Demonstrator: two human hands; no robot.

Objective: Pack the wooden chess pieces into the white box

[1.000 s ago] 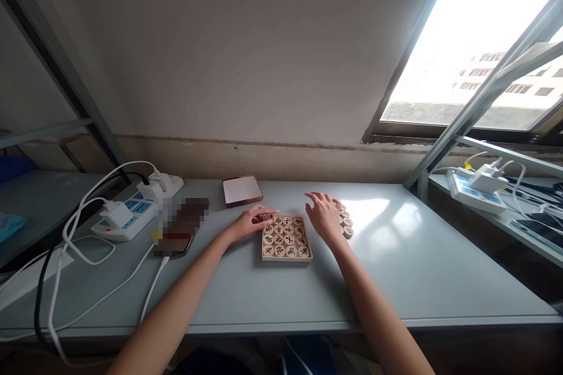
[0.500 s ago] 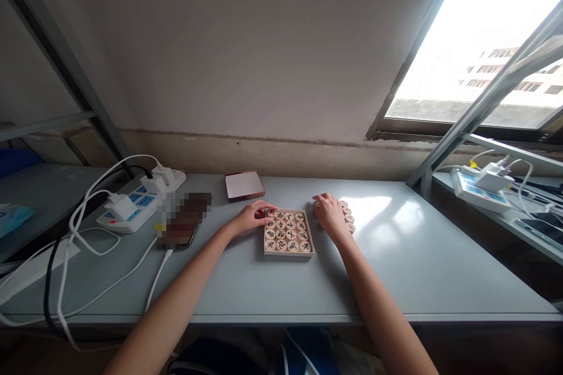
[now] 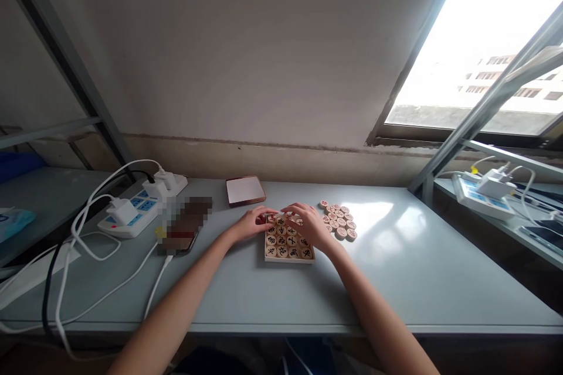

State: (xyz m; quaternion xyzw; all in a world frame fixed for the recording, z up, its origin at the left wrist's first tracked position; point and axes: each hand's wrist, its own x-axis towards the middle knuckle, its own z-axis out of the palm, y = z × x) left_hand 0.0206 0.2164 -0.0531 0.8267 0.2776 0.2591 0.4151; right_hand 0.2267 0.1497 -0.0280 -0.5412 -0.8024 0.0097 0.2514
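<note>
A shallow open box (image 3: 289, 261) on the desk holds rows of round wooden Chinese chess pieces with dark characters. My left hand (image 3: 251, 224) grips the box's far left corner, its thumb and fingers bent around a red-marked piece (image 3: 271, 218) there. Over the far side of the box is my right hand (image 3: 310, 224), fingers curled downward around a Chinese chess piece that is mostly hidden. This hand also covers the right part of the rows. Just right of it lies a flat cluster of loose red-marked pieces (image 3: 341, 222).
The box lid (image 3: 245, 190) lies inside-up behind the box. To the left are a phone (image 3: 187, 225), a power strip (image 3: 136, 211) with chargers, and looping white cables (image 3: 83, 211). Another power strip (image 3: 484, 187) stands at the far right. A wall closes off the desk's back.
My right hand has moved left from the loose pieces to above the box, uncovering more of the cluster. My left hand stays at the box corner, where a red-marked piece now shows.
</note>
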